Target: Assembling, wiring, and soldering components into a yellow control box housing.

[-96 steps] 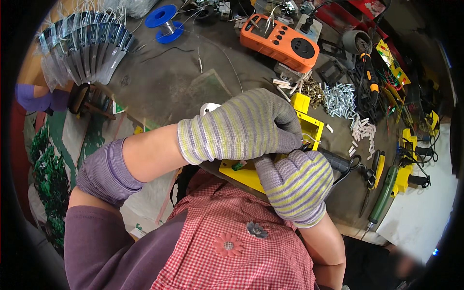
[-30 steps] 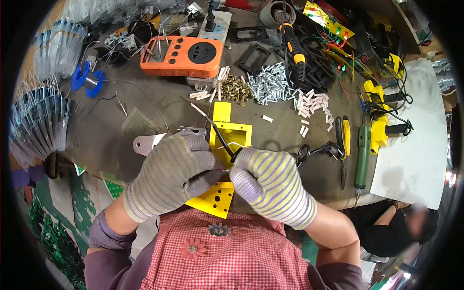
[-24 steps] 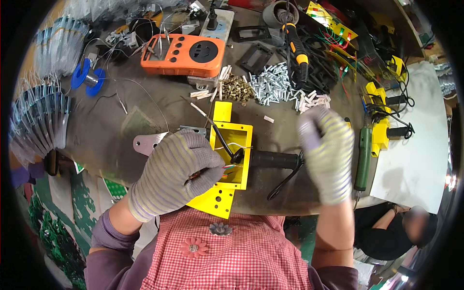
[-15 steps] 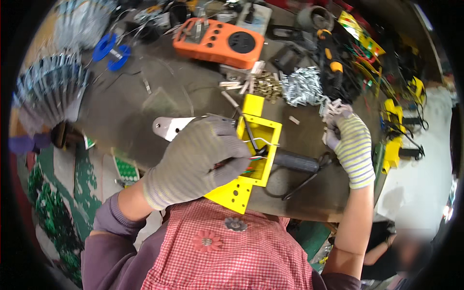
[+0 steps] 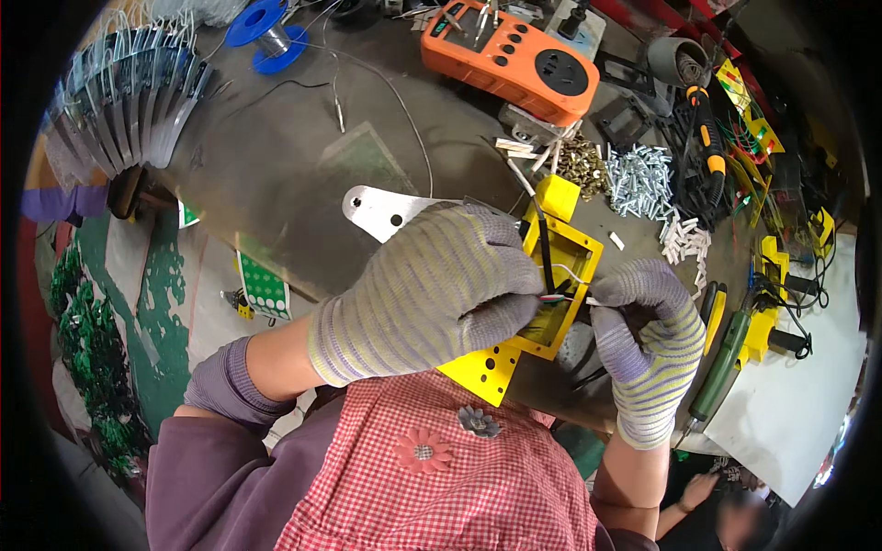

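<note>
OK so the gloved left hand [image 5: 432,285] has its grip pinched on some thin red and green wires [image 5: 554,297], over the mouth of a yellow rectangular metal box [image 5: 586,241]; the gloved right hand [image 5: 650,344] has its grip pinched too, apparently on a small white tubular piece [image 5: 591,300] just beside the wire ends; can't tell if they touch; my read is the step in hand is lining that piece up with the wires, which calls for a steady left pinch and fine right-hand aim.

The box lies on the dark flat counter [image 5: 285,174] hollow side up, with small holes in its rim; a yellow perforated metal plate [image 5: 487,369] juts from its near side; a black round cable [image 5: 546,248] dips into it and a thin white wire [image 5: 570,272] curls across it; left of the box is a silver rounded-end metal bracket [image 5: 375,208]; beyond the box, an orange plastic meter [image 5: 514,69] and a heap of silver screws [image 5: 640,182]; right of the box, a heap of short white tubes [image 5: 684,241] and a green pen-shaped driver [image 5: 721,367].
</note>
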The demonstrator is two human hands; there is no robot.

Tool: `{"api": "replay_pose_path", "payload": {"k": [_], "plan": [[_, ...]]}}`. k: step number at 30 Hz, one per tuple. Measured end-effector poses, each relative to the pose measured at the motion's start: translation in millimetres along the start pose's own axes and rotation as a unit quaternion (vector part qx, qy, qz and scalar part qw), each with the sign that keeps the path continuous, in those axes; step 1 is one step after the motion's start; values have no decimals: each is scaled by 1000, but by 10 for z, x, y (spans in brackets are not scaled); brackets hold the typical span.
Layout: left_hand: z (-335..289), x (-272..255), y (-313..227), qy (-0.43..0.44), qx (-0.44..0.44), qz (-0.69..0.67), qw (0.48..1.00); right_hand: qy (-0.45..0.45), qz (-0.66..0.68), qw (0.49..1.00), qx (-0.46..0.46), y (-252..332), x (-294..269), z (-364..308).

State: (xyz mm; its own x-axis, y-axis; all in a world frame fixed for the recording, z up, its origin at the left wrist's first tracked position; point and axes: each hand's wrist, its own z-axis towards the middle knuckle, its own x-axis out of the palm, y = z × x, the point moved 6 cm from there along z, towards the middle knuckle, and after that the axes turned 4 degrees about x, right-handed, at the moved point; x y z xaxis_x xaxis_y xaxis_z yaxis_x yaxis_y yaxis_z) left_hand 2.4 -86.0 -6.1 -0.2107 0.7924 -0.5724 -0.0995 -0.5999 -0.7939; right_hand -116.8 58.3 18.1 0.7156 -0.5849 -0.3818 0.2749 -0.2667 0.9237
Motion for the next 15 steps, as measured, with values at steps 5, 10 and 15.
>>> {"api": "replay_pose_path", "payload": {"k": [5, 10, 15], "plan": [[-17, -7, 7, -32, 4, 2, 999, 4, -6, 1000, 12, 16, 23, 12], [-37, -5, 30, -31, 4, 14, 999, 15, 8, 999, 43, 52, 74, 19], [-27, -4, 10, -2, 35, 30, 999, 51, -18, 991, 124, 82, 165, 60]]}}
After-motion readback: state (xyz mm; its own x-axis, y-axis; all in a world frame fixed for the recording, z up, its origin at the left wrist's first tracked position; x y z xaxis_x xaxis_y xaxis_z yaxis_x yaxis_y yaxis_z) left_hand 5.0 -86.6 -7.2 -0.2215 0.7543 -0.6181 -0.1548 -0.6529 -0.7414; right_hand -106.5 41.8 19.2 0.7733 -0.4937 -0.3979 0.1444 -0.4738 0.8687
